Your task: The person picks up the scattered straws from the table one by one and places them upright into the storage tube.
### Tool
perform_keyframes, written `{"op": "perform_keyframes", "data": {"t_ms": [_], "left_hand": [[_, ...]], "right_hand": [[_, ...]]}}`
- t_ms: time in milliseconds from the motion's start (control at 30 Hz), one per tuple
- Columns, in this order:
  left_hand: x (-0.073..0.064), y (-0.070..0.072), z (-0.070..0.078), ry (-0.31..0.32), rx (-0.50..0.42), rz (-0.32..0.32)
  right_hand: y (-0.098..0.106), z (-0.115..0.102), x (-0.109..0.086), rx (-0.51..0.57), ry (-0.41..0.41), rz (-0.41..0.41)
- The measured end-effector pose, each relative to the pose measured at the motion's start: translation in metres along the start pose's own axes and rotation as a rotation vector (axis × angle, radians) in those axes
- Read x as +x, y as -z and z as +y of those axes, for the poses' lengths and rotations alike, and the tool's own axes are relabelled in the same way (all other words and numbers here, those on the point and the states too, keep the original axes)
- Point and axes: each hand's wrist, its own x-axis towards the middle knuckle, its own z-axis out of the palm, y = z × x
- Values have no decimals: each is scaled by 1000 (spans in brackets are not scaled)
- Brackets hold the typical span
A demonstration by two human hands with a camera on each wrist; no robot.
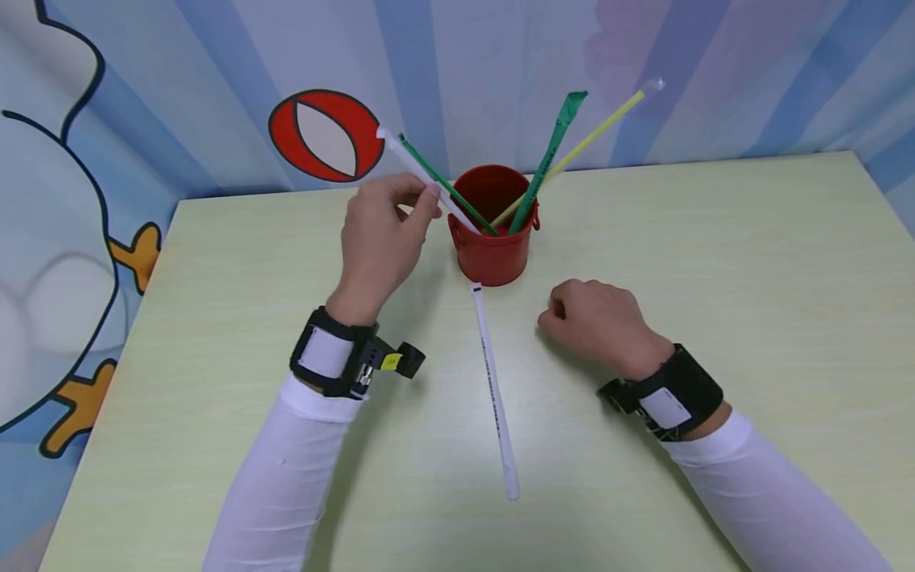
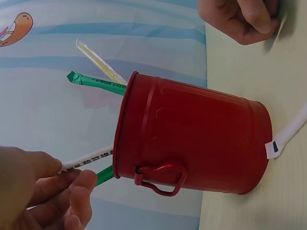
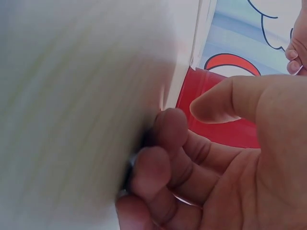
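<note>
A small red bucket (image 1: 493, 258) stands upright on the table with several straws leaning in it. My left hand (image 1: 382, 234) pinches a white paper-wrapped straw (image 1: 411, 161) between thumb and fingers. The lower end of that straw is inside the bucket, against its left rim. Beside it leans a green-wrapped straw (image 1: 446, 185). Another green-wrapped straw (image 1: 550, 159) and a yellow straw in a clear wrapper (image 1: 600, 129) lean to the right. To the bucket's right, my right hand (image 1: 596, 322) rests on the table, fingers loosely curled around nothing.
A second white paper-wrapped straw (image 1: 493, 389) lies on the pale table (image 1: 786, 318), its far end close to the bucket's base. Behind the table's back edge hangs a blue striped backdrop (image 1: 479, 71) with cartoon prints.
</note>
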Motion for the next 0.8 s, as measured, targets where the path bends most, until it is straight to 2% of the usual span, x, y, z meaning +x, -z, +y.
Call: {"op": "perform_keyframes", "data": {"t_ms": [267,500,800], "left_hand": [[0,-2,-2,12,38,-34],[-5,-1,-10,76,90,-74],[-18,-6,-32,132,163,-212]], "right_hand": [[-1,0,0,11,0,2],[-2,-1,1,14,5,8],[-3,-1,1,16,-1,7]]}}
